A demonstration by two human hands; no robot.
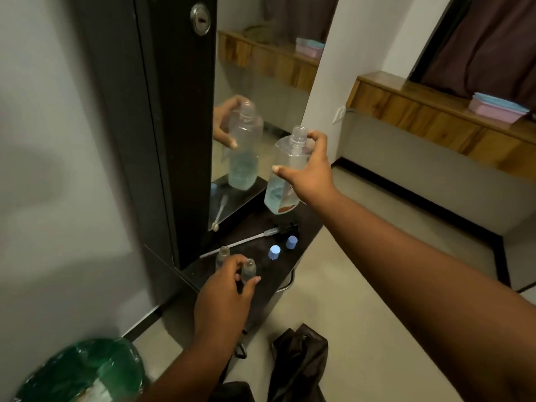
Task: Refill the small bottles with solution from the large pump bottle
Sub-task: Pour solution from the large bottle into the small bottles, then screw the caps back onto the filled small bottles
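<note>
The large bottle (285,172), uncapped and part-full, is gripped by the right hand (310,169) above the surface (293,224). A small bottle (248,271) is pinched upright by the left hand (223,294). Both are judged light, slick and tippable; firm mid-body holds are advised

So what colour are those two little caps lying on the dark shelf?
Both small caps are light blue, one slightly deeper in shade, seen in the head view.

Count: 1 large bottle (285,172), neck open; 2 small bottles (249,271), both uncapped; 2 blue caps (274,252); 1 pump head with dip tube (246,240), lying flat; 1 pink box (497,107); 1 green-lined bin (81,372); 2 hands (223,291)
</note>
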